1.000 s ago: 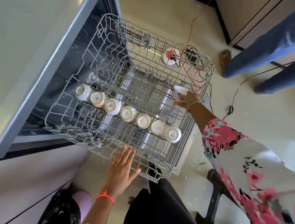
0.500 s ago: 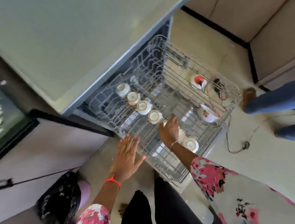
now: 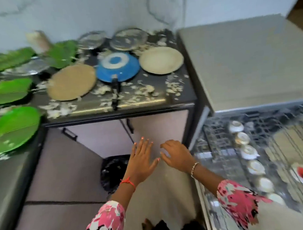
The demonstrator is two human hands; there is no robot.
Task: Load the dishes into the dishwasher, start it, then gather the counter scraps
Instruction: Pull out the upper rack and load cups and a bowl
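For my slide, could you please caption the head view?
Empty left hand and right hand hover between littered counter and dishwasher rack.

The left hand (image 3: 141, 162) and right hand (image 3: 177, 156) hover empty before the surface (image 3: 189, 95)'s front edge. Toward its right edge, a blue pan (image 3: 118, 66) lies upturned between a brown plate (image 3: 72, 82) and a cream plate (image 3: 161, 59).

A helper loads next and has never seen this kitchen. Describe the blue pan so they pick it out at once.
Find the dark counter left of the open dishwasher. On it, three round dishes lie in a row; the blue pan is the middle one, between a tan plate and a pale plate. It alone is blue, white-ringed, with a black handle.
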